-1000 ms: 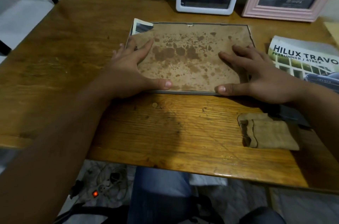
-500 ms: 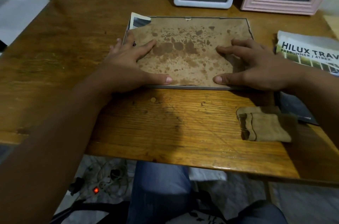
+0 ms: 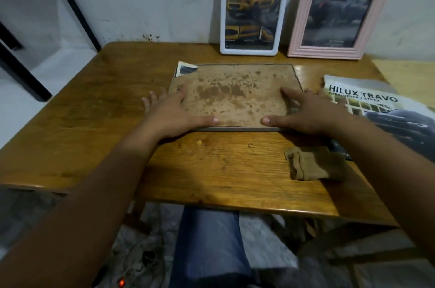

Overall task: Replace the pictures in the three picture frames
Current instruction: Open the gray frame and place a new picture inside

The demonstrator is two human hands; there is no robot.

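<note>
My left hand (image 3: 171, 114) and right hand (image 3: 308, 113) lie flat, fingers spread, on the face-down frame (image 3: 235, 96) at picture centre. Its brown backing is blotched with stains. It lies on a worn wooden table (image 3: 211, 170) against a white wall (image 3: 153, 0).

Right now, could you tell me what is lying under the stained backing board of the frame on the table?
A printed picture's corner pokes out beyond the stained backing board at its far left. The rest is covered by the board, on which both hands, left and right, rest flat.
</note>
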